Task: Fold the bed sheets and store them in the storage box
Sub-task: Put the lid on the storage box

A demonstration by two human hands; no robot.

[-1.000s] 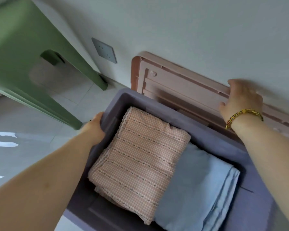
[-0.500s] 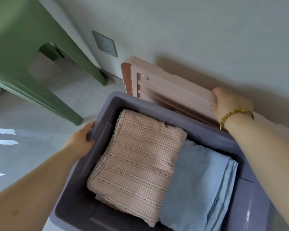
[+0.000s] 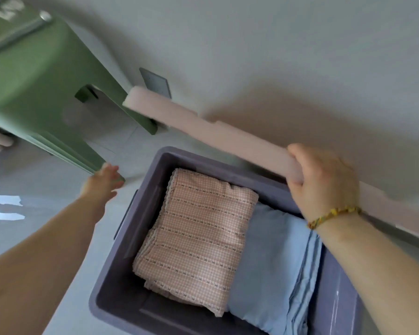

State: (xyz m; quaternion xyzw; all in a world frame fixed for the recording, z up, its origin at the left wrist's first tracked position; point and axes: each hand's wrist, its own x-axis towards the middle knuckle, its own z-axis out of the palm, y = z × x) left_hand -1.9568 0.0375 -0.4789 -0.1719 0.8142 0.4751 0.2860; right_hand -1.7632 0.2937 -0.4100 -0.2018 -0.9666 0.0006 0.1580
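A plain pale wall (image 3: 276, 44) stands at the back, with a grey floor (image 3: 58, 189) below it and a green stool (image 3: 46, 93) off to the side. The right hand (image 3: 324, 182) is closed around the edge of a pink lid (image 3: 203, 131), which is blurry and hangs in the air. Just under that grip sits the purple storage box (image 3: 111, 286), open on top. Inside it, below the grip, a folded pink checked sheet (image 3: 198, 238) lies on a folded blue sheet (image 3: 276, 262). The left hand (image 3: 104, 182) is far across from the grip, fingers spread, holding nothing, beside the box. The folding looks done, and putting the lid on seems to be the step now. Next, the free hand likely needs to catch the lid's far end, so it can go flat onto the box.
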